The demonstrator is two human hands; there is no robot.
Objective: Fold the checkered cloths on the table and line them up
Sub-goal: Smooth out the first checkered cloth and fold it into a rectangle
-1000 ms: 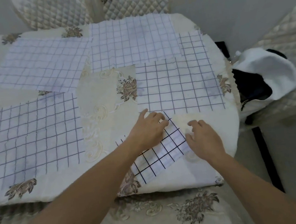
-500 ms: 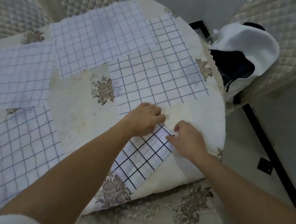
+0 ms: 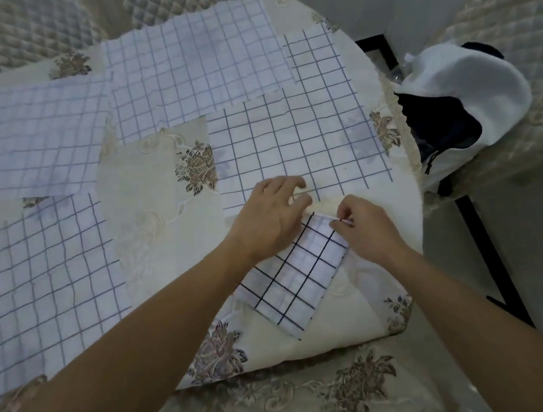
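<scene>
Cream floral covering drapes the table [image 3: 162,227]. Toward 5 o'clock on it lies a small folded cloth [image 3: 294,282] with dark checks, set cornerwise. The left hand [image 3: 270,221] presses its 12 o'clock end with fingers flat; the right hand [image 3: 368,227] pinches its 2 o'clock corner between thumb and forefinger. Unfolded checkered cloths [image 3: 297,147] lie spread from 9 to 1 o'clock. A white-and-dark garment [image 3: 477,99] sits beyond the table at 3 o'clock.

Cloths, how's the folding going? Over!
Left hand presses small cloth. Right hand pinches its corner. Big cloths flat, unfolded, one just beyond the hands.
</scene>
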